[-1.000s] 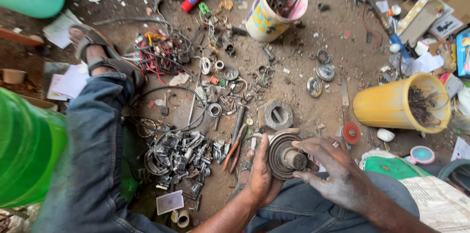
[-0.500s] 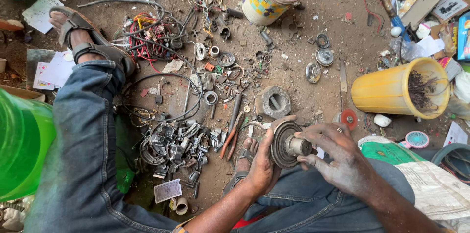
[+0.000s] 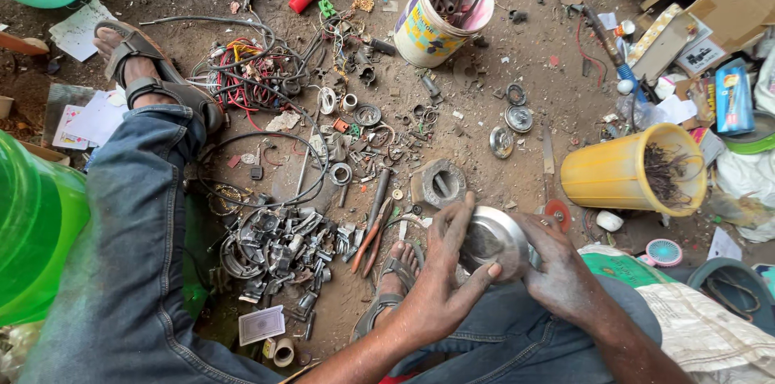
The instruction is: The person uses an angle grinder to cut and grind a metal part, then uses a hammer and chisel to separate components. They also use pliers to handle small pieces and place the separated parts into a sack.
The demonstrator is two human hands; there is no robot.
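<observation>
Both hands clasp a round metal part over dirt floor (scrap-strewn, buckets about).

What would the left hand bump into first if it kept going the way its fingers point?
Probably the grey round metal block on the dirt just beyond the left hand, though depth is unclear; its fingers point up-screen, around the shiny metal part.

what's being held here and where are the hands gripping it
A round metal disc part, held in both hands: the left hand wraps its near and left rim with the fingers, and the right hand grips its right edge.
</observation>
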